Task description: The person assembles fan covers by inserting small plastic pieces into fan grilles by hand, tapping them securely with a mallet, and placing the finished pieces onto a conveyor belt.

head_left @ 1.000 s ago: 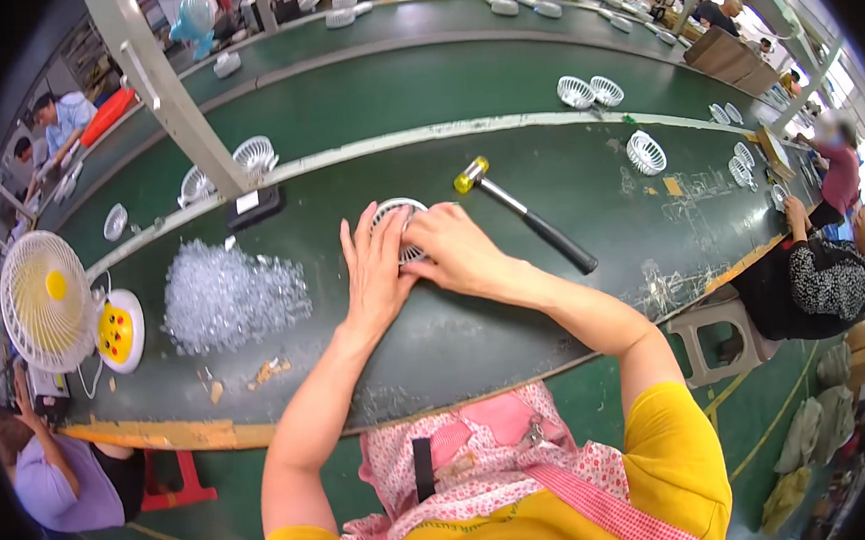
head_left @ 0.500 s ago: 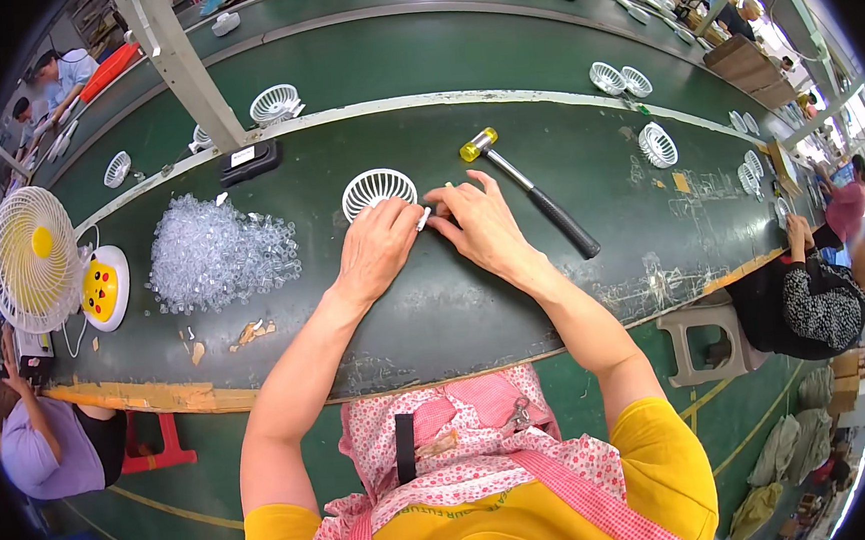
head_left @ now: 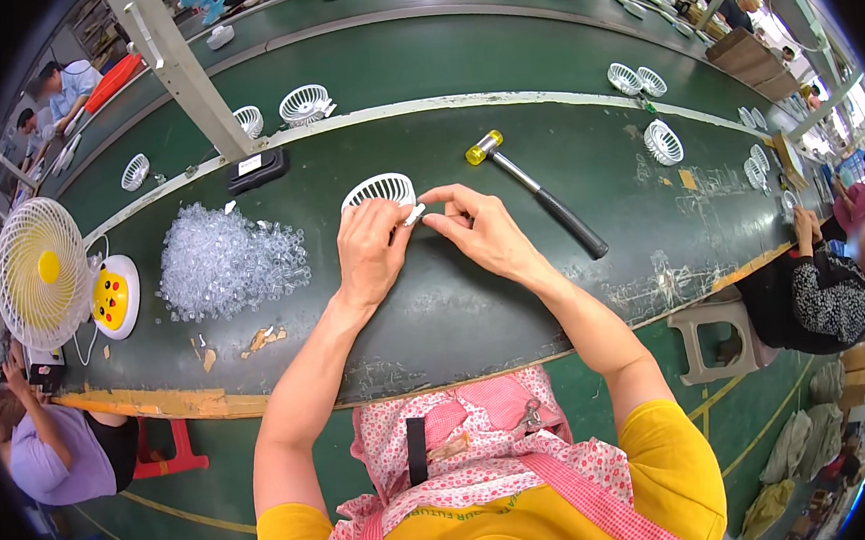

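A round white slotted fan housing [head_left: 379, 187] rests on the dark green bench in front of me. My left hand [head_left: 371, 246] is closed around its near side, and the palm and fingers hide part of it. A short white stub [head_left: 415, 214] sticks out beside the left fingertips. My right hand [head_left: 482, 234] has its thumb and forefinger bent together at this stub; whatever small thing may sit between them is too small to name. Left of my hands lies a pile of small clear plastic pieces [head_left: 226, 262]. To the right is a hammer [head_left: 546, 200] with yellow heads and a black grip.
A black case [head_left: 257, 169] lies by the metal post [head_left: 178, 72]. A desk fan [head_left: 47, 272] with a yellow-faced base stands far left. More white housings [head_left: 304, 104] sit along the conveyor [head_left: 458, 62]. Co-workers sit at both sides, near a beige stool [head_left: 713, 341].
My right thumb and forefinger have moved in to the white stub, where before they were slightly apart from it. The left hand keeps its hold. The whole view has shifted slightly.
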The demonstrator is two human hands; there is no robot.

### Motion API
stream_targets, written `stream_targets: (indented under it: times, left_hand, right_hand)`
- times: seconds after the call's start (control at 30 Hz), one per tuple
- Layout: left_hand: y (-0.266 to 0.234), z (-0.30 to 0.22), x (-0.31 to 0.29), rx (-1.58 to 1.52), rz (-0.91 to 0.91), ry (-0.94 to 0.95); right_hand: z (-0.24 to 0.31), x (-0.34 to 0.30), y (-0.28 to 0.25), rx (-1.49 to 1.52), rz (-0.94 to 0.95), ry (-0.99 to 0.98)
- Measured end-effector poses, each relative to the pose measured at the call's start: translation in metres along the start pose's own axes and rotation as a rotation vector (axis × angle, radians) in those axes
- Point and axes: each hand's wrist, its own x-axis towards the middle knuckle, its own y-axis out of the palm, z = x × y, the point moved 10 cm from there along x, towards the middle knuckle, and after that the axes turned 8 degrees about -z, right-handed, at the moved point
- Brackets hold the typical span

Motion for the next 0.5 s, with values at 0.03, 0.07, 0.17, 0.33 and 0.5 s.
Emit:
stream_targets:
  times: [0.03, 0.07, 0.17, 0.33, 0.5]
  left_hand:
    - [0.000, 0.005, -0.001, -0.072, -0.007, -0.070]
    - [0.001, 0.009, -0.002, -0.115, 0.019, -0.123]
    - [0.002, 0.017, -0.004, -0.254, -0.018, -0.252]
    - [0.009, 0.025, -0.009, -0.449, 0.029, -0.466]
    - [0.021, 0.036, -0.016, -0.770, 0.108, -0.734]
  right_hand:
    - [-0.008, 0.000, 0.002, 0.022, 0.053, 0.064]
    - [-0.010, 0.002, 0.000, 0.023, 0.044, 0.067]
    - [-0.019, 0.002, 0.002, 0.407, 0.140, 0.242]
    - [-0.012, -0.002, -0.001, 0.454, 0.173, 0.257]
    - [-0.003, -0.001, -0.004, 0.360, 0.107, 0.210]
